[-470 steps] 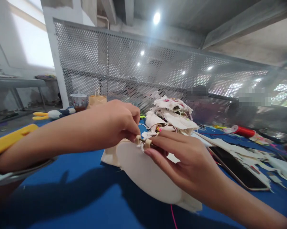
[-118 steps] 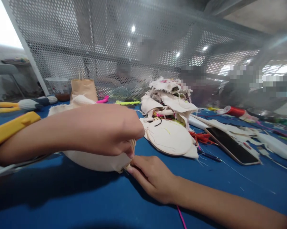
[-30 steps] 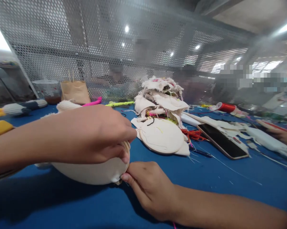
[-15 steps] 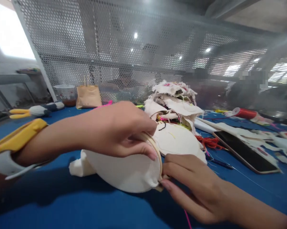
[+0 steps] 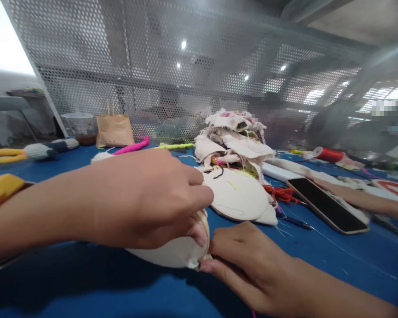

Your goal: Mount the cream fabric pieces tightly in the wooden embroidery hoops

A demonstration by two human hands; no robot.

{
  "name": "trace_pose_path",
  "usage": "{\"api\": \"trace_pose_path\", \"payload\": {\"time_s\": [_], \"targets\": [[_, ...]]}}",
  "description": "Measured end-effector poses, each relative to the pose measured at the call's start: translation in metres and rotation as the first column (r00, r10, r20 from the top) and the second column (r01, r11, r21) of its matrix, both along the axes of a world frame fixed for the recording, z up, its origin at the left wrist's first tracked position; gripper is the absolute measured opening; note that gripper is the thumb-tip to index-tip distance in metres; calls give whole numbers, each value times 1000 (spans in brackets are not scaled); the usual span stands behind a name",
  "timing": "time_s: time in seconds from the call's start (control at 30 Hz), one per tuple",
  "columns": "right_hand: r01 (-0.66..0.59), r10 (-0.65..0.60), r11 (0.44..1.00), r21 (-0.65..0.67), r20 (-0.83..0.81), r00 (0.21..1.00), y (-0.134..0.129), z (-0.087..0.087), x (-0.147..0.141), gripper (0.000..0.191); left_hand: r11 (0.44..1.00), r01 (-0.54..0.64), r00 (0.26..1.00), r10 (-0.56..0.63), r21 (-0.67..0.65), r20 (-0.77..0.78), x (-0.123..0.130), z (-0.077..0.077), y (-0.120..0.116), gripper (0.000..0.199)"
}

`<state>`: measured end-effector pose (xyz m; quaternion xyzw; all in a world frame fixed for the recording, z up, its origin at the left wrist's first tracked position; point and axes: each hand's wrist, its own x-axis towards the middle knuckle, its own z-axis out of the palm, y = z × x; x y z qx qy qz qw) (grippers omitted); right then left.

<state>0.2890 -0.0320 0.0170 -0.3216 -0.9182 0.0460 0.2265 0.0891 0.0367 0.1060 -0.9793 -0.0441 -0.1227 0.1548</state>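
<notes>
Hands first: left hand (image 5: 146, 198) is clamped over the top rim of a cloth-covered embroidery hoop (image 5: 175, 254) on the blue table (image 5: 318, 256), while the right hand (image 5: 248, 260) pinches its right edge — fingertips pressed to the cloth. Open room is mostly to the right front; just behind sits a second hoop (image 5: 240, 196), one pile of cloth scraps (image 5: 234, 132), one phone (image 5: 331, 204), one red spool (image 5: 328, 154). One other person's arm (image 5: 361, 198) lies far right.
</notes>
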Motion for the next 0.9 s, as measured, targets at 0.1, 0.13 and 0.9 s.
{"api": "trace_pose_path", "payload": {"time_s": [0.1, 0.13, 0.9], "targets": [[11, -10, 1000, -17, 44, 999, 1, 4, 4, 24, 1000, 9, 1000, -9, 8, 3, -1, -1, 0, 23], [13, -11, 1000, -29, 41, 999, 1, 6, 5, 23, 1000, 9, 1000, -9, 4, 11, -1, -2, 1, 23], [63, -51, 995, 76, -153, 987, -1, -13, -5, 27, 998, 34, 998, -31, -57, 48, 1, -4, 13, 22]]}}
